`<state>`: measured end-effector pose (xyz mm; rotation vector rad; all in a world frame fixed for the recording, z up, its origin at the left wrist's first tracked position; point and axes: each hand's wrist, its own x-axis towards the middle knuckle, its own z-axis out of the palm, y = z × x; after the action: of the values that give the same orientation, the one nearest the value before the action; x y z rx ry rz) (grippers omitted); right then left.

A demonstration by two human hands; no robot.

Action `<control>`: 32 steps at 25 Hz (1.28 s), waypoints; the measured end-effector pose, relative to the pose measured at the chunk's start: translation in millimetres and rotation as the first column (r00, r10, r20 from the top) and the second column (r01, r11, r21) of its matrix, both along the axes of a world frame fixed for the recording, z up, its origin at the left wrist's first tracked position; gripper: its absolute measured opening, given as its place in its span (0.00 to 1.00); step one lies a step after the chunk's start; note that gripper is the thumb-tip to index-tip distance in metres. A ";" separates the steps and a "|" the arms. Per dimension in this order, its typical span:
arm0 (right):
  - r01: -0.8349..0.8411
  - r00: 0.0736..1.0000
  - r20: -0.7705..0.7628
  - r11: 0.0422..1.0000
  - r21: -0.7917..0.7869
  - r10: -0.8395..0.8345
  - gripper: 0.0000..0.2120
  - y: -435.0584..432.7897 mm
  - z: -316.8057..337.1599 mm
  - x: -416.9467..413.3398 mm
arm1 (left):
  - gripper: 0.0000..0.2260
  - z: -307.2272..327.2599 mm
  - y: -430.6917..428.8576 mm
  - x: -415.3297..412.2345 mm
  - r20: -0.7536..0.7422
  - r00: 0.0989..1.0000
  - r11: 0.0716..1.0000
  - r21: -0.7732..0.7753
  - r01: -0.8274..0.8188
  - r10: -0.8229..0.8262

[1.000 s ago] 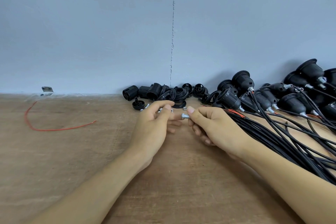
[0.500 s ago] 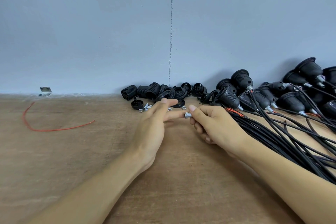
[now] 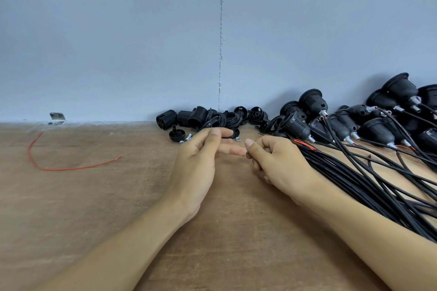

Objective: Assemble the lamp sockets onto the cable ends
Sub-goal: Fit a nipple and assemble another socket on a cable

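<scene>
Head view, near the socket parts (image 3: 208,117): left hand (image 3: 197,163) now spreads off the metal fitting (image 3: 247,153), right hand (image 3: 277,162) alone pinching it, likely cable-ready.

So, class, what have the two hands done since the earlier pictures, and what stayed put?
The left hand let go of the small metal part and straightened its fingers; the right hand alone pinches it, nearly hiding it. The sockets, cables and red wire stayed put.
</scene>
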<state>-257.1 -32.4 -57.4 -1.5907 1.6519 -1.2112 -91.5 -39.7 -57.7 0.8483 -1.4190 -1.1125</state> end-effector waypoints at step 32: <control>-0.010 1.000 -0.004 0.999 -0.031 0.010 0.02 2.1 -1.0 -3.0 | 0.07 -12.3 -11.2 7.4 0.375 0.895 0.970 -0.116 -0.215 0.243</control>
<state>-260.0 -30.3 -58.3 -1.6195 1.6330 -1.2351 -84.0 -50.9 -70.0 1.1984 -1.6191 -0.7322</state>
